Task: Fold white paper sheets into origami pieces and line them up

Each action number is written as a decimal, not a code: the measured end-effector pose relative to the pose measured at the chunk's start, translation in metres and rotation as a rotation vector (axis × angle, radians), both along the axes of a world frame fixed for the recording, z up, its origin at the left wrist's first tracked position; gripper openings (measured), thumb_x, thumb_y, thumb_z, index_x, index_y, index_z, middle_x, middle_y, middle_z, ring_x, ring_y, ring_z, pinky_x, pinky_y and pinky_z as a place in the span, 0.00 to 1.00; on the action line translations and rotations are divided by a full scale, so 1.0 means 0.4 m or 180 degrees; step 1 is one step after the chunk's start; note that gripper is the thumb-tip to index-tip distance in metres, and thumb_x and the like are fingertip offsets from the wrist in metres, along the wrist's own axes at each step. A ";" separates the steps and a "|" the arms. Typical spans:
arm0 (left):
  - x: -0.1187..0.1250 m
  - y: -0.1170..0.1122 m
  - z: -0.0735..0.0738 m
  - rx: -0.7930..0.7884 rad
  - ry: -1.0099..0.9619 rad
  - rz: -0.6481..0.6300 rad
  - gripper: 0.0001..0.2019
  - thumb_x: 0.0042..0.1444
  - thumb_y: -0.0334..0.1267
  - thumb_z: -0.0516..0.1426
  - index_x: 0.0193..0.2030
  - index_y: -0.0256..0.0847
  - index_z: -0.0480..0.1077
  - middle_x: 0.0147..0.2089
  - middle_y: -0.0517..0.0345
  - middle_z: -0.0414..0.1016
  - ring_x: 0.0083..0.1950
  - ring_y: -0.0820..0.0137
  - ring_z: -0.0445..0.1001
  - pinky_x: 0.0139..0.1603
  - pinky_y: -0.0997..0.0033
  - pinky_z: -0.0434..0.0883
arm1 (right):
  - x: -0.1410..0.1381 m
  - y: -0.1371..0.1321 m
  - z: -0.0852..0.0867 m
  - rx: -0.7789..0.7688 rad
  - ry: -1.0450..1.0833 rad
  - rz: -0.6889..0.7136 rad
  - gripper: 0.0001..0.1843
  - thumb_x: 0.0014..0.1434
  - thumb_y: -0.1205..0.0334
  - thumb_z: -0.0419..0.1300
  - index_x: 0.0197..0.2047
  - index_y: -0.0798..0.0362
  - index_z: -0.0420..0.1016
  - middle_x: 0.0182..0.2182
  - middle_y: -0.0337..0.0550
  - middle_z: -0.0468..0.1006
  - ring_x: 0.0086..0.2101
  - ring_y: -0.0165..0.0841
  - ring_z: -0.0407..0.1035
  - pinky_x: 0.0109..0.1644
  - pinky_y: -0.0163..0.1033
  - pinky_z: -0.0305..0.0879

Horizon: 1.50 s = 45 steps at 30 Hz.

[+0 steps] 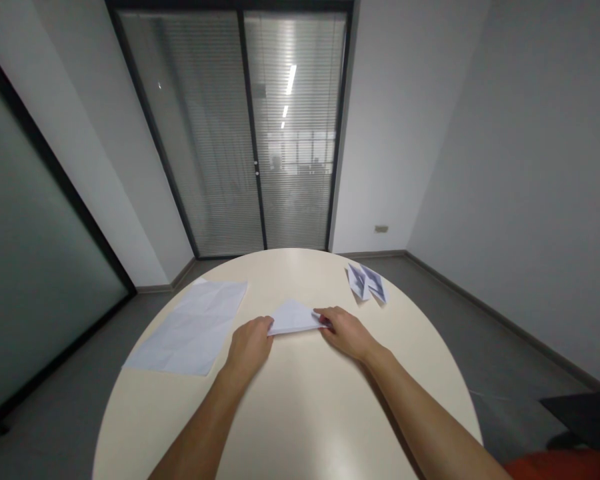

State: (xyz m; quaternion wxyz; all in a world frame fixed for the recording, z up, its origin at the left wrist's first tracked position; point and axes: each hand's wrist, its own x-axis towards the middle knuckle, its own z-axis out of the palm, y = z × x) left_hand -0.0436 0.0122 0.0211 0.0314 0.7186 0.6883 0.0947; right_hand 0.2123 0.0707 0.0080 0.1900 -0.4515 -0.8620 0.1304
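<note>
Bare forearms [415, 400] cross the table [290, 413] as I see the left hand [250, 343] and right hand [347, 333] close fingers on a part-folded paper [294, 317] between them, folded shapes [358, 283] beyond seemingly done, one flat sheet [187, 330] apparently unfinished.

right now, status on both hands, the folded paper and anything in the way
Left hand holding folded paper, left end. Right hand holding its right end. Larger sheet, folded pieces apart, not in the way.
</note>
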 end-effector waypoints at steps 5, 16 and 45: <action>-0.004 0.004 -0.009 0.0018 -0.0088 -0.0095 0.16 0.62 0.28 0.54 0.54 0.43 0.73 0.54 0.52 0.78 0.57 0.65 0.74 0.57 0.71 0.67 | -0.006 -0.003 0.009 0.0046 -0.0173 0.0062 0.19 0.63 0.67 0.54 0.55 0.54 0.78 0.48 0.51 0.79 0.51 0.41 0.70 0.56 0.41 0.63; -0.008 0.011 -0.018 -0.0035 -0.0082 0.0038 0.13 0.65 0.34 0.54 0.53 0.45 0.74 0.54 0.53 0.79 0.55 0.65 0.77 0.54 0.70 0.68 | 0.014 0.001 0.007 0.0066 -0.0298 -0.0134 0.15 0.63 0.64 0.54 0.41 0.51 0.84 0.42 0.48 0.82 0.46 0.40 0.72 0.50 0.38 0.64; -0.026 0.028 -0.068 0.0512 -0.0299 -0.0082 0.20 0.65 0.28 0.53 0.62 0.41 0.68 0.60 0.50 0.75 0.62 0.64 0.71 0.64 0.66 0.66 | -0.007 0.007 -0.028 -0.0056 0.0128 -0.0922 0.28 0.67 0.61 0.54 0.69 0.54 0.60 0.44 0.51 0.80 0.43 0.40 0.74 0.45 0.39 0.64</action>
